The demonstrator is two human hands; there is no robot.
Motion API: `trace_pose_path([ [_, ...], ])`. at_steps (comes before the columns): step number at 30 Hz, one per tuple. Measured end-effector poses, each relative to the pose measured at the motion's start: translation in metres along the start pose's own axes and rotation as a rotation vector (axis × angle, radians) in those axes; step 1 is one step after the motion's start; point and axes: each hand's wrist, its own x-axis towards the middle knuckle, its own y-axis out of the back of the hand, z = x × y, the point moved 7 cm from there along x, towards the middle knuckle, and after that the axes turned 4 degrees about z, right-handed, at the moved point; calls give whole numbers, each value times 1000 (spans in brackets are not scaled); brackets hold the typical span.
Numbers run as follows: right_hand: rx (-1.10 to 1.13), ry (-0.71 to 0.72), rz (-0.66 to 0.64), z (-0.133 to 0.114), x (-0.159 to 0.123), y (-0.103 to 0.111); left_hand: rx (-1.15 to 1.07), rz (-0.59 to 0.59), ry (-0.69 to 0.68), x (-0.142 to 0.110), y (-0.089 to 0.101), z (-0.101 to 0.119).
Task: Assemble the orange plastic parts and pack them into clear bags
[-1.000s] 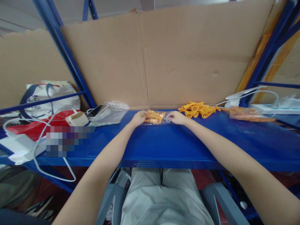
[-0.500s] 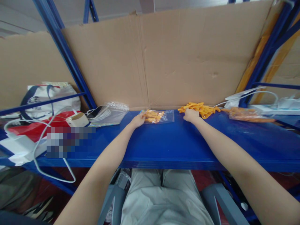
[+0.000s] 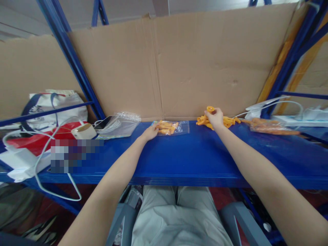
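Observation:
On the blue shelf, my left hand (image 3: pixel 151 132) is closed on the left end of a clear plastic bag (image 3: pixel 185 127), which lies flat. Several orange funnel-shaped pieces (image 3: pixel 167 128) are inside it. My right hand (image 3: pixel 216 118) pinches one orange funnel-shaped piece (image 3: pixel 210 109) by its flared end, with the round opening facing up. Directly beneath that hand lies a loose pile of similar orange pieces (image 3: pixel 230 121), partly hidden by the fingers. The lower part of the held piece cannot be made out.
To the right lies another clear bag of orange pieces (image 3: pixel 273 125), near a white power strip (image 3: pixel 302 120). A grey pouch (image 3: pixel 123 127), white charger (image 3: pixel 84 131), cables and a red bag (image 3: pixel 42 141) sit at left. Cardboard (image 3: pixel 200 65) stands behind the shelf (image 3: pixel 184 157).
My right hand has risen from the pile and shifted slightly right, now with one orange piece lifted in its fingers. My left hand and the bag have stayed in place.

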Motion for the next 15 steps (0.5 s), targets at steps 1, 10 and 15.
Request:
trace_pose_path([
  [1, 30, -24, 49, -1, 1, 3, 3, 1, -3, 1, 0, -1],
  [10, 119, 269, -231, -64, -31, -17, -22, 0, -20, 1, -2, -2],
  [15, -240, 452, -467, -88, -57, -39, -35, 46, -2, 2, 1, -4],
])
